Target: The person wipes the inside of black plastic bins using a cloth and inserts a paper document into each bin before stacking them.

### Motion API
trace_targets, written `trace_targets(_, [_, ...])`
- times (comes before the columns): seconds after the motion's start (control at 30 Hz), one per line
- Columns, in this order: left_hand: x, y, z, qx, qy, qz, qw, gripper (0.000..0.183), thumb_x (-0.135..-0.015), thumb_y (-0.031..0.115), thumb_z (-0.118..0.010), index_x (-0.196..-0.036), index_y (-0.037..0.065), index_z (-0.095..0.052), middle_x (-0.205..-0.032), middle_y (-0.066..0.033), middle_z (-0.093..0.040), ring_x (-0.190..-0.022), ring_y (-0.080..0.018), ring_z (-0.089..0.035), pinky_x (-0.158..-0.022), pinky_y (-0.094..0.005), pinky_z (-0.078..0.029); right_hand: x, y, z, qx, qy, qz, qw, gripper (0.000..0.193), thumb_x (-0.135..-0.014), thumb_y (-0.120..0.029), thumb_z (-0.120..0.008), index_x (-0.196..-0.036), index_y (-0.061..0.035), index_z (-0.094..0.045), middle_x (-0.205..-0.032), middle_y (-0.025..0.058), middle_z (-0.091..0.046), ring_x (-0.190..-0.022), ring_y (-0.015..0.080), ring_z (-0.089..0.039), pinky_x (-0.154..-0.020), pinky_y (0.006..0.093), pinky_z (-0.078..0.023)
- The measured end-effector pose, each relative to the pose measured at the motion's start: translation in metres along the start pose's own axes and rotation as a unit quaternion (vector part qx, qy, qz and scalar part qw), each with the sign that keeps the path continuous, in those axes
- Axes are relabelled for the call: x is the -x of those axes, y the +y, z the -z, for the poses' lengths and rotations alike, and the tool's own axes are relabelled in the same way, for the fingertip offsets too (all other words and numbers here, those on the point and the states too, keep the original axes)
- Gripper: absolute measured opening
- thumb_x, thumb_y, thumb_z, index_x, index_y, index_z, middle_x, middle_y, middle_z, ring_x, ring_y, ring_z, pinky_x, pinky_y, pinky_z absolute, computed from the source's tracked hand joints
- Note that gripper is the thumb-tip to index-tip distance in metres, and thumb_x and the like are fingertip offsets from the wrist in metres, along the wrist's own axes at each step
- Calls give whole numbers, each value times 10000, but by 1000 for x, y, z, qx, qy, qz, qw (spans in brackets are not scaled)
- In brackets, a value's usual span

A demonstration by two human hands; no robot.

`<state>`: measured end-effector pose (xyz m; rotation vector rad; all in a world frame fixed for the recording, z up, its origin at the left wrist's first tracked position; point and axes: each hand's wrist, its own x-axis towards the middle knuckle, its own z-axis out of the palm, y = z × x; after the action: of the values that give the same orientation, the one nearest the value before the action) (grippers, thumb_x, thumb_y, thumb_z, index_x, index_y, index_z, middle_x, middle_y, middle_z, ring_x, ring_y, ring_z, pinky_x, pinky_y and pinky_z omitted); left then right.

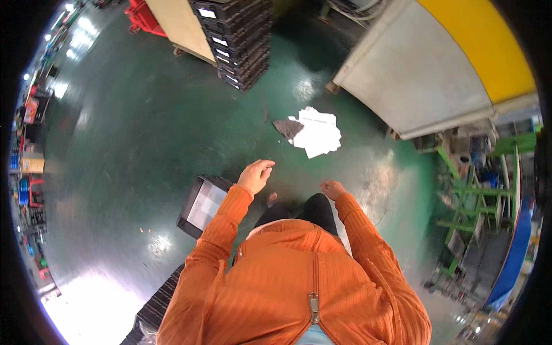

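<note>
My left hand (256,175), empty, loosely open, hangs right of a black bin (188,206); whether my right hand (332,188) grips, I can't tell. Ahead, dark cloth (287,127) perhaps weights papers (319,135).

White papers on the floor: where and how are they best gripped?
Probably pinch the papers by their right edge, coming low from the right: they lie flat in an uneven pile, with a dark cloth-like piece at their left.

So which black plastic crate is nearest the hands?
The open black rectangular crate, whitish inside, left of the left hand; the stacked black crates stand farther off.
</note>
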<state>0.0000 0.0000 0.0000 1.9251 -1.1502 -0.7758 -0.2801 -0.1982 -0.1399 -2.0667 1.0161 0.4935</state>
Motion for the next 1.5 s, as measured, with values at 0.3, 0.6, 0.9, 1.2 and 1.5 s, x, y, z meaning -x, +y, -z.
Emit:
trace_targets(0.3, [-180, -76, 53, 60, 191, 80, 977, 182, -846, 112, -536, -991, 61, -635, -912, -106, -657, -810, -235, -633, -738, -324, -493, -313, -55, 212, -15, -142, 51, 988, 260, -789, -298, -564, -955, -114, -645, -830, 27, -664, -673, 147, -629, -558, 315, -474])
trace_targets(0.6, [-456, -167, 192, 415, 428, 175, 784, 498, -917, 436, -424, -1256, 79, -496, -1276, -93, -499, -1188, -236, -453, -902, -403, -418, -658, -334, 472, -334, -20, 103, 937, 769, -785, -720, -396, -1271, -130, -468, -1293, 109, -451, -1197, 238, -411, -922, 467, -323])
trace_targets(0.9, [-605, -266, 217, 551, 459, 198, 668, 660, -811, 545, -530, -1293, 102, -447, -1331, -99, -450, -1197, -274, -421, -965, -469, -323, -816, -440, 480, -435, -192, 100, 874, 713, -863, -587, -371, -1397, -123, -280, -1467, 77, -226, -1332, 340, -202, -970, 680, -129])
trace_targets(1.2, [-623, -258, 214, 619, 565, 54, 543, 464, -882, 324, -500, -1213, 0, -476, -1183, -140, -550, -1035, -273, -550, -888, -389, -429, -827, -447, 457, -616, -232, 141, 739, 443, -904, -394, -447, -1227, -94, -496, -1266, 87, -496, -1161, 291, -441, -981, 457, -361])
trace_targets(1.5, [-583, -177, 213, 588, 558, 3, 585, 362, -889, 283, -479, -1138, 26, -527, -1096, -109, -587, -929, -254, -586, -809, -411, -472, -739, -432, 501, -602, -153, 188, 761, 445, -874, -404, -487, -1222, -127, -506, -1277, 67, -485, -1172, 265, -431, -987, 455, -338])
